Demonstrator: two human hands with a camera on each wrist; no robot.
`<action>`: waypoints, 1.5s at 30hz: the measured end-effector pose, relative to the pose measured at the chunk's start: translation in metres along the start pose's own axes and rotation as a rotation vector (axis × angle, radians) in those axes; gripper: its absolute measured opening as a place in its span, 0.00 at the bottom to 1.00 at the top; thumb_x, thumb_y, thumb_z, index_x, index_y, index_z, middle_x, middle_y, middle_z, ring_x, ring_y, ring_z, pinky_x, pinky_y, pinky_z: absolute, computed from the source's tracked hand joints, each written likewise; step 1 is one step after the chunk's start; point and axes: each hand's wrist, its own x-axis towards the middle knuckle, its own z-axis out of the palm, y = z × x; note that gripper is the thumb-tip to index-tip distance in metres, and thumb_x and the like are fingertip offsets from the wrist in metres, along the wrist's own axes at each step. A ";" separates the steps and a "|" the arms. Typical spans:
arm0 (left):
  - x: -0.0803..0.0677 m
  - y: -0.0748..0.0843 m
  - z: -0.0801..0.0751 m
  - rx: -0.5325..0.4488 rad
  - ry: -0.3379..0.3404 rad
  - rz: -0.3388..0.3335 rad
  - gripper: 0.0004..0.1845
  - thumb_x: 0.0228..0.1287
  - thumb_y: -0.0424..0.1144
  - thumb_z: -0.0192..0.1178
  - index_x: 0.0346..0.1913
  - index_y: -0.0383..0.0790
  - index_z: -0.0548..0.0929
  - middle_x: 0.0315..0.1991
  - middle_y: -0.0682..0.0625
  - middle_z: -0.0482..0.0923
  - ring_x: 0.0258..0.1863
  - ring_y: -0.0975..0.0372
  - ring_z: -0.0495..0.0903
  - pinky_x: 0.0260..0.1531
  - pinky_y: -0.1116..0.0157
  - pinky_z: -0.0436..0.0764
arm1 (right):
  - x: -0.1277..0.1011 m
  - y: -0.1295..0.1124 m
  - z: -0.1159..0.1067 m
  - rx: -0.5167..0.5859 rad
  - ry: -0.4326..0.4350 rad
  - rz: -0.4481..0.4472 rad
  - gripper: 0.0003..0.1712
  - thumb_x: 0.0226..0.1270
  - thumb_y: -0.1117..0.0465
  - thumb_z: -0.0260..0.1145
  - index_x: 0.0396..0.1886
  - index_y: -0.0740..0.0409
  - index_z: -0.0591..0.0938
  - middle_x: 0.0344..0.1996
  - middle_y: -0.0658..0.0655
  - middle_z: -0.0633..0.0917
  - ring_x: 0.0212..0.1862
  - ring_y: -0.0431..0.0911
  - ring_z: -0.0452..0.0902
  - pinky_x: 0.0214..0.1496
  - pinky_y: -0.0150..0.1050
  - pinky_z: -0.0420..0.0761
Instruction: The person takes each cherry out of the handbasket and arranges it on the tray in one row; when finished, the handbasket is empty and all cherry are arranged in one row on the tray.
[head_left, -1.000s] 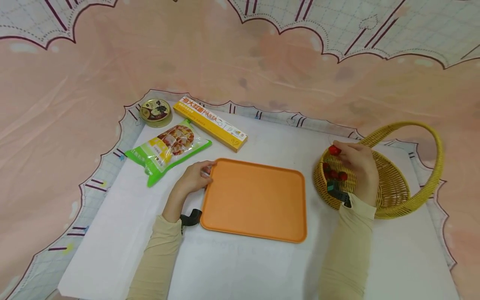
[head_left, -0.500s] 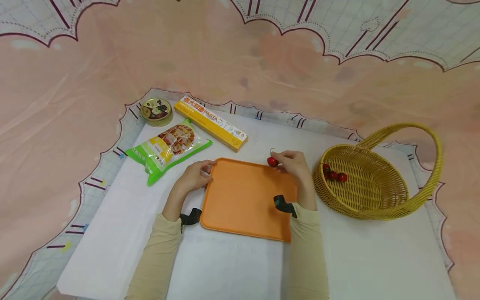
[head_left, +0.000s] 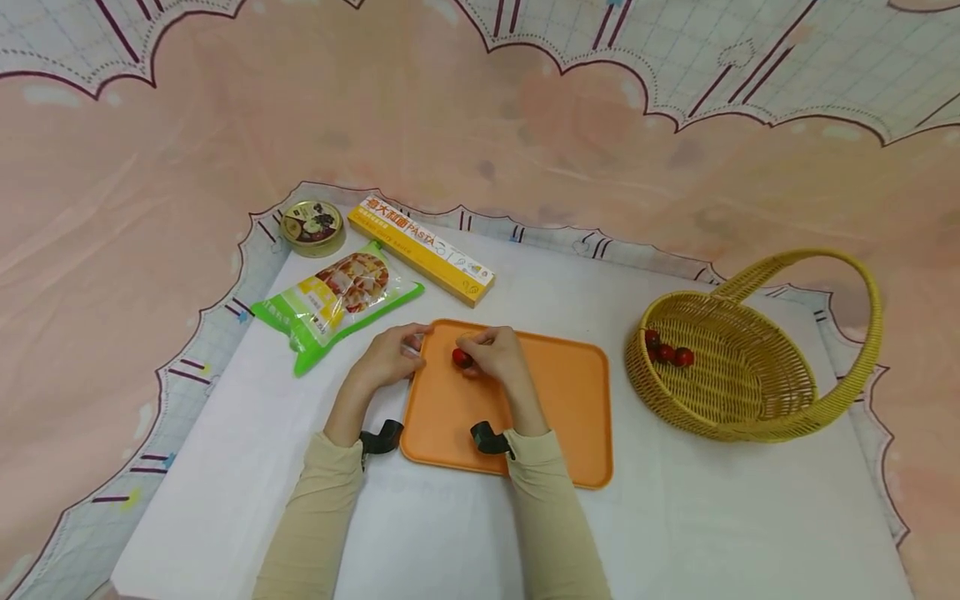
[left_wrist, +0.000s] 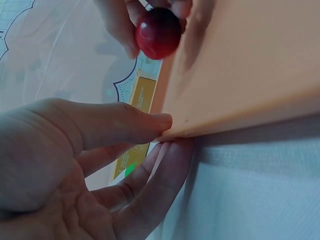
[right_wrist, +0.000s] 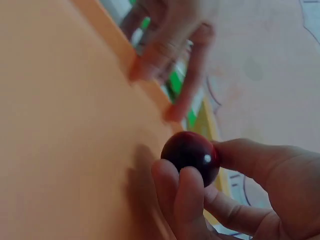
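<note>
Red and glossy, a small round cherry tomato (head_left: pixel 462 358) sits pinched between the thumb and fingertips of the right hand (head_left: pixel 497 353), just above the far left corner of a flat orange plastic tray (head_left: pixel 555 408). The left hand (head_left: pixel 388 355) holds that same corner of the tray, thumb on top of the rim and fingers (left_wrist: pixel 165 175) curled beneath it, right beside the tomato.

As far as the pictures show, the tomato is not yet set down: the tray carries nothing else, and I judge the work barely begun. Three more red tomatoes (head_left: pixel 666 350) lie well off to the right of both hands, inside a woven yellow wicker basket (head_left: pixel 757 400) with a hoop handle.

Beyond the left hand's fingers on the white-covered bench (head_left: pixel 450 542) lie a green snack bag (head_left: pixel 337 298), a long yellow pasta box (head_left: pixel 420 247) and a round gold tin (head_left: pixel 311 223).

The head view gives the whole layout, but hides the grip details. The left wrist view shows the fingers tucked under the tray's edge; the right wrist view shows the tomato's dark shine and the slight gap between it and the tray surface.
</note>
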 end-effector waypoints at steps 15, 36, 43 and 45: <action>-0.001 0.000 -0.002 -0.009 -0.018 -0.015 0.29 0.61 0.25 0.63 0.66 0.35 0.73 0.45 0.38 0.76 0.38 0.54 0.81 0.30 0.66 0.80 | -0.001 0.002 -0.004 -0.133 -0.040 -0.013 0.12 0.63 0.59 0.71 0.34 0.67 0.86 0.26 0.57 0.85 0.21 0.42 0.78 0.26 0.31 0.79; 0.001 0.002 0.000 -0.029 -0.025 0.000 0.28 0.61 0.24 0.62 0.66 0.34 0.73 0.45 0.37 0.76 0.36 0.55 0.81 0.31 0.65 0.83 | -0.001 -0.004 0.007 -0.212 -0.081 -0.051 0.12 0.63 0.58 0.71 0.39 0.63 0.88 0.33 0.55 0.86 0.31 0.42 0.74 0.31 0.30 0.73; 0.002 0.001 0.000 -0.028 -0.022 -0.017 0.28 0.61 0.24 0.61 0.66 0.34 0.73 0.46 0.37 0.76 0.36 0.55 0.81 0.31 0.65 0.83 | -0.001 -0.006 -0.005 -0.207 -0.073 -0.069 0.15 0.67 0.56 0.68 0.39 0.65 0.88 0.27 0.54 0.85 0.27 0.43 0.76 0.29 0.30 0.75; 0.002 0.000 0.000 -0.029 -0.023 -0.026 0.29 0.61 0.24 0.61 0.66 0.35 0.73 0.46 0.37 0.76 0.38 0.54 0.81 0.31 0.65 0.83 | -0.001 -0.007 -0.010 -0.204 -0.065 -0.080 0.15 0.67 0.56 0.68 0.40 0.66 0.87 0.27 0.55 0.84 0.26 0.43 0.75 0.28 0.30 0.75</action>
